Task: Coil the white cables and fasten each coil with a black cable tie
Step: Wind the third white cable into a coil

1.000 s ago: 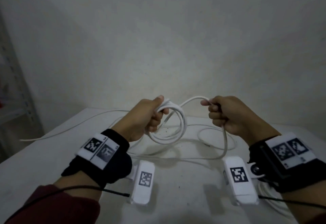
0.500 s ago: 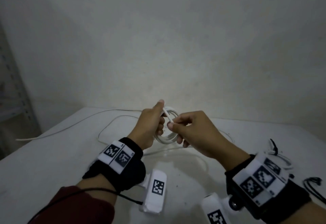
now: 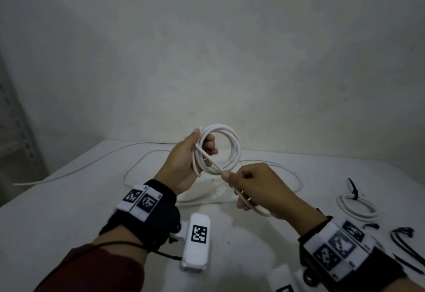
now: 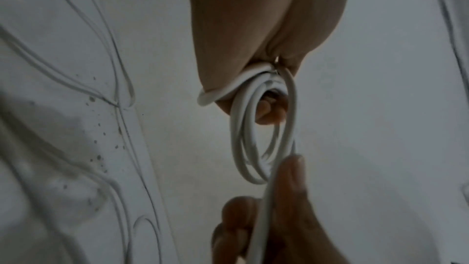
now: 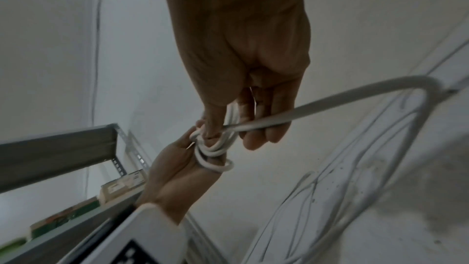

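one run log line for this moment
stage: coiling | left hand: holds white cable coil | right hand: grips loose strand | tied coil: on table | black cable ties: unused

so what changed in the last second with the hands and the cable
The right hand swung in to the coil, then drew back toward the person, and now pinches the cable's free run just below it. The left hand raised the coil, whose loops now face the camera. Unchanged: the left hand's grip on the coil, slack cable on the table.
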